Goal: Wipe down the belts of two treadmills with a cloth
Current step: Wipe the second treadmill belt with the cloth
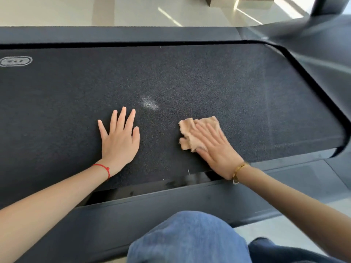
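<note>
Pale glossy floor lies beyond the treadmill, whose dark textured belt fills most of the view. On it the left hand lies flat, fingers straight and spread, holding nothing, a red string round its wrist. To its right the right hand, with a gold bracelet at the wrist, presses with straight fingers on a crumpled tan cloth, which lies on the belt under and ahead of those fingers. Nearer than both hands runs the grey side rail, then a knee in blue jeans
</note>
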